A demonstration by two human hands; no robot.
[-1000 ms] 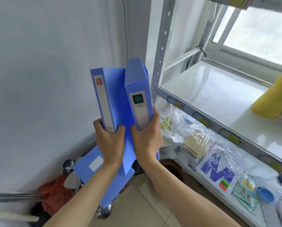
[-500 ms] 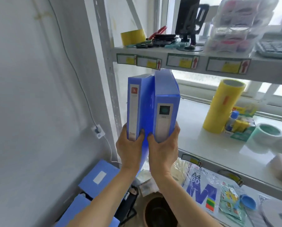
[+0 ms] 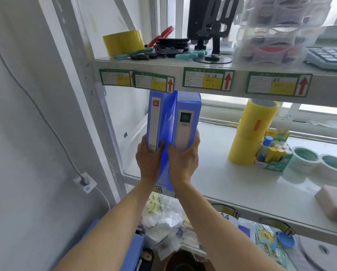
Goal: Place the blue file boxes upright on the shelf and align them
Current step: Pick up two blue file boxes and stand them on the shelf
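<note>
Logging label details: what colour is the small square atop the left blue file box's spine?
Red, on the left blue file box; head view.

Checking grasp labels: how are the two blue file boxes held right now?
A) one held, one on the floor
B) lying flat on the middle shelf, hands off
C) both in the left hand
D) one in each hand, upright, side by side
D: the left hand grips the lower end of the left file box and the right hand the right file box, both upright, side by side at the shelf front.
</note>
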